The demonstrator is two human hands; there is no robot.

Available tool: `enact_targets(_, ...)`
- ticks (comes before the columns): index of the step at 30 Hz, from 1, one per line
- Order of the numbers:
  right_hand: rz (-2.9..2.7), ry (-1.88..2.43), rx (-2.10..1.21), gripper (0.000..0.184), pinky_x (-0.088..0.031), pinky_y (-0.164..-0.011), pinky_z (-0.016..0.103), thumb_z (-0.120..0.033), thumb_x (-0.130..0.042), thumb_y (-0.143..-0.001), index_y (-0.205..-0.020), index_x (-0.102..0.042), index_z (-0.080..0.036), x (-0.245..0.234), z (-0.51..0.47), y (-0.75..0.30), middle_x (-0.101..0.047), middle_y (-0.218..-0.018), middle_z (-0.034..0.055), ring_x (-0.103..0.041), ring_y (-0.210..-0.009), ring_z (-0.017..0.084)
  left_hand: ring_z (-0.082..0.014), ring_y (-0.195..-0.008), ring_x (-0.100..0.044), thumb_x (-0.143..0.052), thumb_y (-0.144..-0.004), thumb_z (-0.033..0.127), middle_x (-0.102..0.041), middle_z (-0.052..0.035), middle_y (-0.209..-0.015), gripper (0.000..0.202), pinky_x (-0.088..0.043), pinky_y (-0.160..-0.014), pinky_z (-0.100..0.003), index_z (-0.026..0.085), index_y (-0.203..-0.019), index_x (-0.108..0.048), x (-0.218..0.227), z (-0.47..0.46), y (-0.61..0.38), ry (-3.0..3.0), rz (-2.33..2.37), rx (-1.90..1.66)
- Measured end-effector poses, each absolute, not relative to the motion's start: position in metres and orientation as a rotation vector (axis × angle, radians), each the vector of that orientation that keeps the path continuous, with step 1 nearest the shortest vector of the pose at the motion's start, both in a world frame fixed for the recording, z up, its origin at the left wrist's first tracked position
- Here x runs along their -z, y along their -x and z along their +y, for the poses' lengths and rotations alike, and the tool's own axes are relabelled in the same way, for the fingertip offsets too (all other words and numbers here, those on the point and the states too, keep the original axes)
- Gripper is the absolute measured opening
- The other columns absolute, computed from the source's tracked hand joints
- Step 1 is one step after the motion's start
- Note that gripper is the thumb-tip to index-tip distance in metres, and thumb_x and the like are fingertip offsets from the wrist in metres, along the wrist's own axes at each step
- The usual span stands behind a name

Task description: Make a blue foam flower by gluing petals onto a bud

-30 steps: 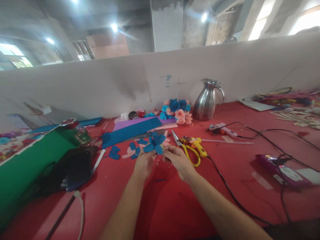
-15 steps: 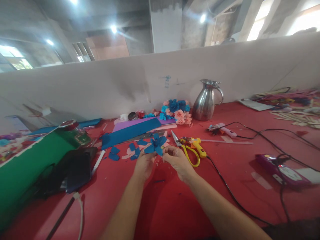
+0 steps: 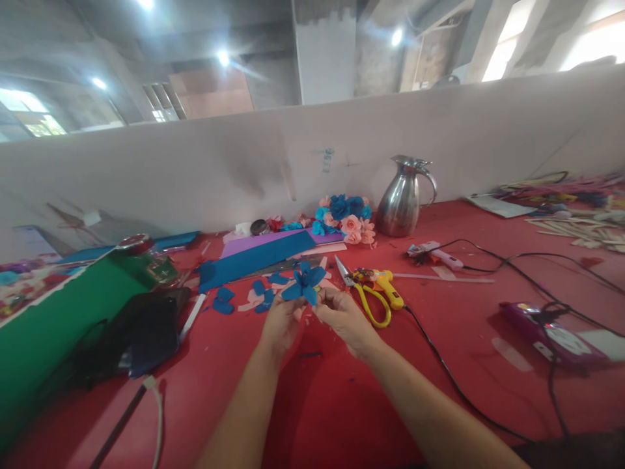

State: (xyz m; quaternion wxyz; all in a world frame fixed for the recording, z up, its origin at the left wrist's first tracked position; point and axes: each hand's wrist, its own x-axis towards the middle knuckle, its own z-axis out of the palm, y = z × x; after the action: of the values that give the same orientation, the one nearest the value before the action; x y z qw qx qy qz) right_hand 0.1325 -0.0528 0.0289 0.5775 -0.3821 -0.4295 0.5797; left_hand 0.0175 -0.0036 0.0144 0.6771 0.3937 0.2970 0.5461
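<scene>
A blue paper flower (image 3: 305, 284) with several pointed petals is held up between my two hands, above the red table. My left hand (image 3: 282, 324) is closed on it from the left and below; its fingertips are partly hidden behind the petals. From the right, my right hand (image 3: 346, 319) pinches at the flower's lower right petal with thumb and finger. Loose blue petals (image 3: 223, 301) and pale pink paper scraps lie on the table behind and left of the flower. To the right are yellow-handled scissors (image 3: 375, 306) and a yellow glue gun (image 3: 389, 290), close together.
A steel jug (image 3: 400, 198) stands by the white partition, beside a bunch of blue and pink paper flowers (image 3: 350, 221). Blue paper (image 3: 258, 259) lies behind my hands. At right are a pink glue gun (image 3: 442, 254), cords and a purple power strip (image 3: 551, 335); at left, a green box (image 3: 68, 319).
Almost nothing differs. My right thumb and fingers have shifted slightly left against the flower, which stays in the same place.
</scene>
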Motion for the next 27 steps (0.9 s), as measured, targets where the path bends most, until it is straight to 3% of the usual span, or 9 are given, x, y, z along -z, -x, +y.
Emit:
enact_targets(15, -1.156, 0.921, -1.38, 0.026, -0.026, -0.056, 0.024, -0.039, -0.064, -0.065, -0.066, -0.048, -0.019, -0.0278, -0.0555, -0.1317, -0.042, -0.062, -0.0048, -0.033, -0.058, 0.009, -0.0142, -0.06, -0.06, -0.071, -0.055, 0.012, -0.066, 0.0008, -0.059, 0.01, -0.047, -0.065, -0.025, 0.02, -0.06, -0.066, -0.0147, -0.0047, -0.0181, -0.907, 0.716, -1.224)
enact_targets(27, -1.043, 0.99, -1.305, 0.02, -0.02, -0.05, 0.023, -0.029, -0.058, -0.061, -0.056, -0.041, -0.02, -0.0268, -0.0531, -0.1305, -0.037, -0.051, -0.0074, -0.027, -0.049, 0.007, -0.0153, -0.061, -0.059, -0.073, -0.054, 0.013, -0.066, 0.0005, -0.059, 0.013, -0.047, -0.066, -0.027, 0.022, -0.056, -0.064, -0.0146, -0.003, -0.0173, -0.886, 0.713, -1.243)
